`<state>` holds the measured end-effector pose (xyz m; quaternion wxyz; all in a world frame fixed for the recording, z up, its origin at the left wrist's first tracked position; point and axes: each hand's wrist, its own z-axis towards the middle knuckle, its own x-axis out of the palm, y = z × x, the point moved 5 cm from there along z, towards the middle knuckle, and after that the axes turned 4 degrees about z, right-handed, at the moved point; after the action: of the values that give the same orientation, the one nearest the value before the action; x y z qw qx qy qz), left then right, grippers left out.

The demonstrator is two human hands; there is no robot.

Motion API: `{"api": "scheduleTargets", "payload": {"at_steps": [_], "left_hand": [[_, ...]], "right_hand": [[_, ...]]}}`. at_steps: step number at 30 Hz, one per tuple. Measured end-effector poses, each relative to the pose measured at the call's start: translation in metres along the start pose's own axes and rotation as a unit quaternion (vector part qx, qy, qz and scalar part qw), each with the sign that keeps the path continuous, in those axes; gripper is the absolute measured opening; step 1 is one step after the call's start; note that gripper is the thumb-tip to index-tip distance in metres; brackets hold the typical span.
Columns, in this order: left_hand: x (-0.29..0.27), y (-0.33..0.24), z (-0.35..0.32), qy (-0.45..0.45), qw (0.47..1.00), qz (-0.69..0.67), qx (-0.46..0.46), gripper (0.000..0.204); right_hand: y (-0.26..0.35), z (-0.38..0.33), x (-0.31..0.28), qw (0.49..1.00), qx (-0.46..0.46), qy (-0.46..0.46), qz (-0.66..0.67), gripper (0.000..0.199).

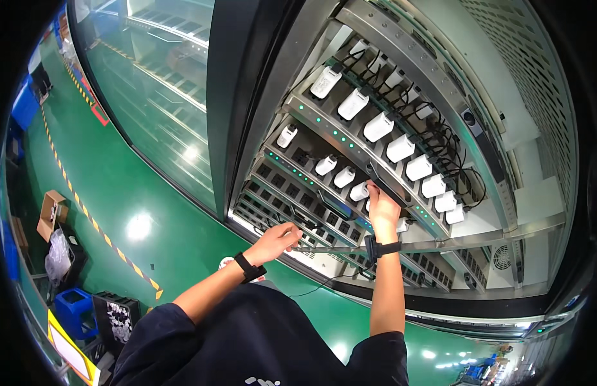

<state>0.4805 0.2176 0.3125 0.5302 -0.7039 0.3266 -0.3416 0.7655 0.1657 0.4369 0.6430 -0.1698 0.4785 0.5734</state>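
Observation:
My right hand [383, 209] reaches into the lit rack, its fingers closed beside a white power adapter [359, 192] on the second shelf. What those fingers hold, if anything, is hidden. A black handle [387, 185] on the upper shelf's front lies right next to them. Lower and to the left, my left hand [279, 242] hovers by the rack's front rail [340, 248], fingers loosely curled and the thumb a little apart; I see nothing in it. Several more white adapters [400, 148] stand in a row on the upper shelf.
Black cables [440, 138] tangle behind the upper row. Lower shelves hold rows of black sockets [292, 191]. A glass door [157, 83] stands at left. Across the green floor [183, 248] are a cardboard box [52, 213], a blue stool [76, 312] and a black crate [115, 321].

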Motion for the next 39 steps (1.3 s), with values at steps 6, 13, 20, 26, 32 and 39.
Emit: {"api": "scheduleTargets", "payload": {"at_steps": [6,13,20,26,32,39], "left_hand": [[-0.010,0.002,-0.002,-0.007,1.000,-0.001,-0.008,0.026],[-0.013,0.015,-0.022,-0.045,0.983,0.161,0.077,0.043],[0.021,0.012,-0.038,-0.013,0.999,0.041,-0.023,0.043],[0.023,0.022,-0.037,-0.027,0.999,0.031,0.008,0.043],[0.025,0.027,-0.038,-0.051,0.998,0.034,0.025,0.045],[0.030,0.023,-0.043,-0.051,0.997,0.042,0.026,0.044]], "right_hand": [[0.010,0.006,0.007,0.998,-0.007,-0.032,-0.059,0.015],[-0.044,0.010,0.037,0.999,0.028,0.003,-0.033,0.039],[-0.009,-0.018,-0.024,0.997,0.013,0.069,0.032,0.022],[0.004,-0.026,-0.038,0.999,0.022,0.037,0.020,0.019],[-0.004,-0.026,-0.036,0.999,0.016,0.049,-0.014,0.023],[-0.005,-0.023,-0.042,0.999,0.003,0.042,-0.024,0.023]]}}
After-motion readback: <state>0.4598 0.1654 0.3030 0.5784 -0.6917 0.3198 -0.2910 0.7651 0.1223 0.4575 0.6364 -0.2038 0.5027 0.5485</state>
